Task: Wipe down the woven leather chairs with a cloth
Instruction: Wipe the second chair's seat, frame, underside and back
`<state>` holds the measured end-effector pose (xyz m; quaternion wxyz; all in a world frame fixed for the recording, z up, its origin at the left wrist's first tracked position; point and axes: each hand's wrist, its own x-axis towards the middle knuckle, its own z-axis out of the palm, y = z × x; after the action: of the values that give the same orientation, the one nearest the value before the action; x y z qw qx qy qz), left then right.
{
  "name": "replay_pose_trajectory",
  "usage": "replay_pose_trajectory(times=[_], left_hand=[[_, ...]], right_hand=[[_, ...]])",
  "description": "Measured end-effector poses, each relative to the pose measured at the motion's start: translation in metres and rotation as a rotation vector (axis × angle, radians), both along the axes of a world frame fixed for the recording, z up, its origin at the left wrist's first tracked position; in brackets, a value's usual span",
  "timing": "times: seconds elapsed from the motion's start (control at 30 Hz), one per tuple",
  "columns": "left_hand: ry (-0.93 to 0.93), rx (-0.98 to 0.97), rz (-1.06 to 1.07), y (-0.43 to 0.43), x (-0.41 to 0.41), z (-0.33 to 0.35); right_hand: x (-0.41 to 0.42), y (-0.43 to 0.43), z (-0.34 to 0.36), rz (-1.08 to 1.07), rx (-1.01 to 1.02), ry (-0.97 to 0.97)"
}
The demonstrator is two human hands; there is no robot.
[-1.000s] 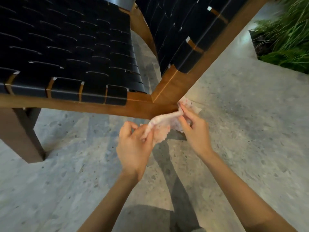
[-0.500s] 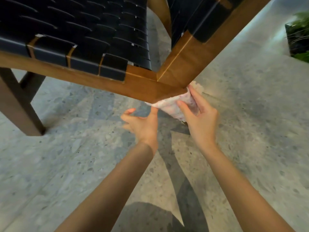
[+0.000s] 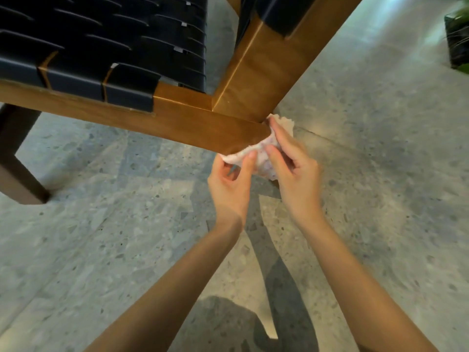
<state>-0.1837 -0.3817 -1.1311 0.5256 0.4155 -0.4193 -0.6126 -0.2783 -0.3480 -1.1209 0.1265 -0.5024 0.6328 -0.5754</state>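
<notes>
Cloth [image 3: 264, 166] at centre of frame, against the wooden corner of the woven leather chair [image 3: 127, 47] filling upper left, our left hand [image 3: 229, 185] pinching its lower edge, our right hand [image 3: 295, 171] gripping it

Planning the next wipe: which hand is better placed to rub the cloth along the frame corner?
Likely right. The right hand holds the cloth against the wooden chair frame; the left hand only pinches the cloth's edge, below the wood.

Bare forearms [image 3: 355, 275] lead to the left hand [image 3: 229, 185] and right hand [image 3: 298, 179], fingers [image 3: 275, 158] slender.
</notes>
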Motion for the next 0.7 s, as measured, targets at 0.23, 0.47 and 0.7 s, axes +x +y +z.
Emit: replay_pose_trajectory(times=[0.23, 0.47, 0.7], left_hand=[[-0.142, 0.025, -0.191, 0.016, -0.048, -0.063], [-0.312, 0.085, -0.385, 0.024, -0.086, -0.111], [-0.374, 0.146, -0.427, 0.021, -0.076, -0.094]], right_hand=[[-0.048, 0.04, -0.073, -0.099, 0.207, -0.087], [-0.088, 0.057, -0.112, -0.068, 0.411, -0.094], [-0.08, 0.058, -0.095, -0.067, 0.418, -0.19]])
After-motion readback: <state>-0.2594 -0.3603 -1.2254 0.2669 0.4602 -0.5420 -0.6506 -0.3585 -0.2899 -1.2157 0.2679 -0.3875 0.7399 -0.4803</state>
